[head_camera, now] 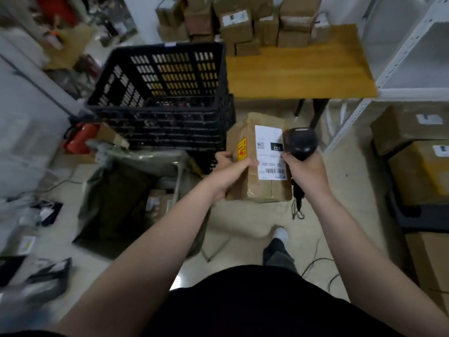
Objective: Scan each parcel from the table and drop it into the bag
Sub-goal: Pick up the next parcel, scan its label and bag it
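A brown paper-wrapped parcel point(261, 188) with a white shipping label and a small yellow sticker is held in the air in front of me. My left hand point(230, 175) grips its left edge, thumb on top. My right hand point(305, 173) grips a black barcode scanner point(301, 142), whose head sits right at the label's right edge. The dark green bag point(116, 205) stands open on the floor to the lower left, with a parcel visible inside it. A wooden table point(296, 74) at the back carries several stacked cardboard parcels point(243, 25).
A stack of black plastic crates point(160, 93) stands between the bag and the table. White metal shelving point(418, 52) is at the right, with large cardboard boxes point(413, 152) on the floor below. Cables lie on the floor by my foot point(280, 233). Loose packets lie at the left.
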